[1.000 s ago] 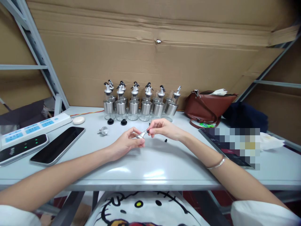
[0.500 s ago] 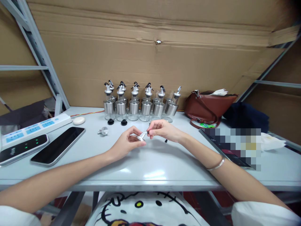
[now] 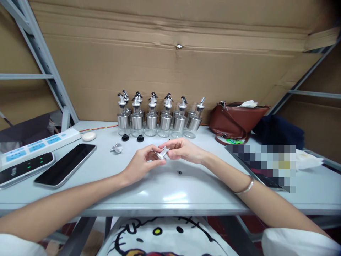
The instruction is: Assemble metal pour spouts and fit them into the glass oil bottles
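Above the middle of the table, my left hand (image 3: 142, 160) is closed around a silver pourer top (image 3: 161, 154), its spout pointing up to the right. My right hand (image 3: 185, 150) has its fingertips closed at the spout end of the same part; any smaller piece there is hidden. Below the right hand, a small black piece (image 3: 180, 172) lies on the tabletop. A second silver pourer top (image 3: 117, 148) rests to the left. Farther back are two black stoppers (image 3: 125, 137), in front of several glass-and-steel bottles (image 3: 151, 121) fitted with pourers.
On the left lie a power strip (image 3: 39, 145), a black-screened device (image 3: 26, 169), a phone (image 3: 66, 165) and a white round case (image 3: 88, 136). To the right are a brown handbag (image 3: 237, 121), dark cloth (image 3: 279, 131) and a partly blurred flat item (image 3: 242, 156). Cardboard (image 3: 170, 71) stands behind.
The black piece between my right fingertips is no longer visible. A small black piece now shows nearer the front of the table. My right fingers have moved closer onto the spout.
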Tool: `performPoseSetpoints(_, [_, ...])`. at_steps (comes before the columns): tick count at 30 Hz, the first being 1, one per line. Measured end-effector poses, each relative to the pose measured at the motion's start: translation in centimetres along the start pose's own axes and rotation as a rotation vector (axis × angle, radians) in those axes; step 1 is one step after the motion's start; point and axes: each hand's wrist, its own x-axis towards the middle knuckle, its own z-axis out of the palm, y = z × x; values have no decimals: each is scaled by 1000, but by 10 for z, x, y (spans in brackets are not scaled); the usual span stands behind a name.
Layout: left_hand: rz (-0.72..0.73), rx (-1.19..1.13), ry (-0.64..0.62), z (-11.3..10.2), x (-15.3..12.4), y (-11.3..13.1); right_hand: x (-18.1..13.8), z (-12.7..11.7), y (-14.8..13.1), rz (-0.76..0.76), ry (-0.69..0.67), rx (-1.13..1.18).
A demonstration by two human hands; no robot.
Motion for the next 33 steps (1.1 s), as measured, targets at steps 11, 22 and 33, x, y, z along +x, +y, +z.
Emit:
performPoseSetpoints(11, [-87, 38, 99, -6, 10, -2, -23, -11, -36, 125, -323, -581])
performPoseSetpoints(22, [-70, 72, 82, -8, 10, -7, -41, 17, -34, 421, -496, -740])
performPoseSetpoints(33, [-58, 58, 64, -7, 8, -4, -17, -8, -21, -187, 266, -461])
